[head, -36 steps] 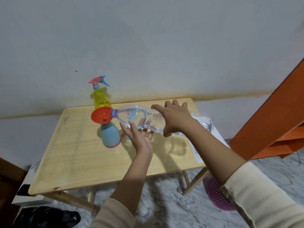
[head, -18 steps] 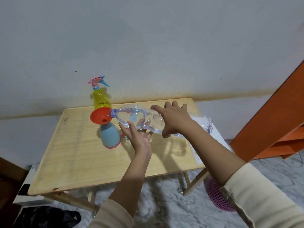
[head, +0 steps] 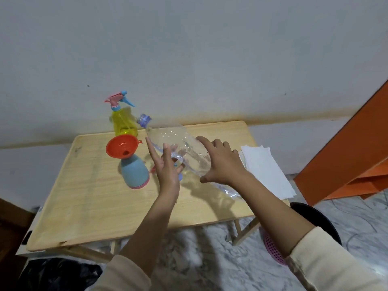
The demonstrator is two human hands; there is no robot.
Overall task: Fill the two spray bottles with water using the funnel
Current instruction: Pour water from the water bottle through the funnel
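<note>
funnel (head: 122, 149) mouth unobstructed; yellow sprayer (head: 123, 122) behind.

Soft, dim, even indoor light with a cool grey cast falls on the wall (head: 189, 49). The light seems to come from above and slightly in front: the left hand (head: 168, 171) and right hand (head: 220, 164) cast blurred shadows on the table (head: 84, 196) toward its near edge. Small glints show on the clear bottle (head: 180, 143). The marble floor (head: 199, 259) near the bottom edge is smeared and soft. Wide-angle distortion bows the wall's base line and the table's edges. Bottom-left corner falls into deep shadow.
</note>
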